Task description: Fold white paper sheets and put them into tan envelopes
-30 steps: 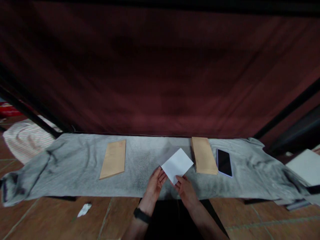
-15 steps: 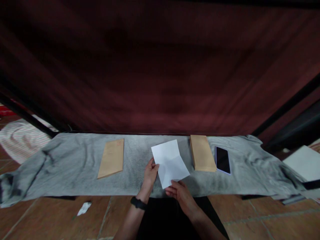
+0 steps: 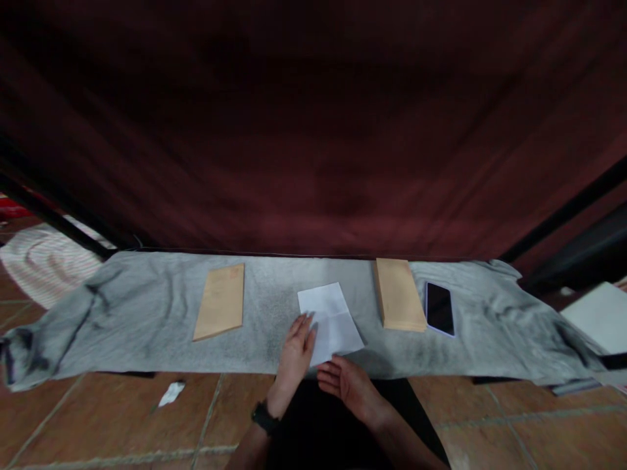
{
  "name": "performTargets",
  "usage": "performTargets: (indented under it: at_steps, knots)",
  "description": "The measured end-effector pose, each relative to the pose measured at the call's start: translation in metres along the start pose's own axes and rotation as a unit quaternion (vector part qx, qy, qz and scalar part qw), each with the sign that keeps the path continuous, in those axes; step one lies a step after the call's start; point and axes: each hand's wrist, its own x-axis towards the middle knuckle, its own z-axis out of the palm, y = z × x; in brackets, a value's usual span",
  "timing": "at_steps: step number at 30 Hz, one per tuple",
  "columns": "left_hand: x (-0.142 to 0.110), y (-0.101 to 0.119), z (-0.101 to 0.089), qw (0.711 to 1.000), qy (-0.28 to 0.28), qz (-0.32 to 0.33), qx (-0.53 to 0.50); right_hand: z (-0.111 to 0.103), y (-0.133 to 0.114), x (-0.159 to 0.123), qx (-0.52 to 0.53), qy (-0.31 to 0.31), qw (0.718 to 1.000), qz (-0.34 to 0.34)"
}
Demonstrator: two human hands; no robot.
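A creased white sheet of paper (image 3: 330, 320) lies on the grey cloth in front of me, a fold line running across its middle. My left hand (image 3: 297, 346), with a dark band on the wrist, rests on the sheet's left edge, fingers stretched out flat. At the near edge is my right hand (image 3: 350, 386), palm turned inward. Its thumb side meets the paper's edge, while the loosely bent fingers sit just below it and seem to grip nothing.
Left of the sheet lies a brown envelope (image 3: 221, 300). On the right are a stack of brown envelopes (image 3: 400, 294) and a phone (image 3: 439, 309) in a pale purple case. Behind the grey cloth (image 3: 161, 313) hangs a dark red curtain (image 3: 313, 163). A white scrap (image 3: 171, 393) lies on the tiled floor.
The sheet has come down flatter onto the cloth. My left hand has gone from holding its edge to lying flat on it. My right hand has shifted slightly left and nearer me.
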Motion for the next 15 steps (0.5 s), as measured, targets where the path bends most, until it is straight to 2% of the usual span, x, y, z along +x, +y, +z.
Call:
performTargets:
  at_steps: [3,7,12,15]
  knots:
    - [-0.004,0.007,0.014,0.995,-0.068,0.055,0.050,0.006,0.003,0.004,-0.004,-0.028,1.000,0.012]
    - [0.001,0.013,0.025,0.981,-0.124,0.071,0.130,0.010,-0.003,-0.003,-0.041,-0.068,0.997,0.010]
    - [0.000,0.012,0.024,0.971,-0.121,0.110,0.173,0.000,-0.020,-0.021,-0.150,-0.091,0.984,0.032]
    - [-0.008,0.010,0.021,0.967,-0.107,0.130,0.190,-0.010,-0.032,-0.020,-0.208,-0.069,0.974,-0.050]
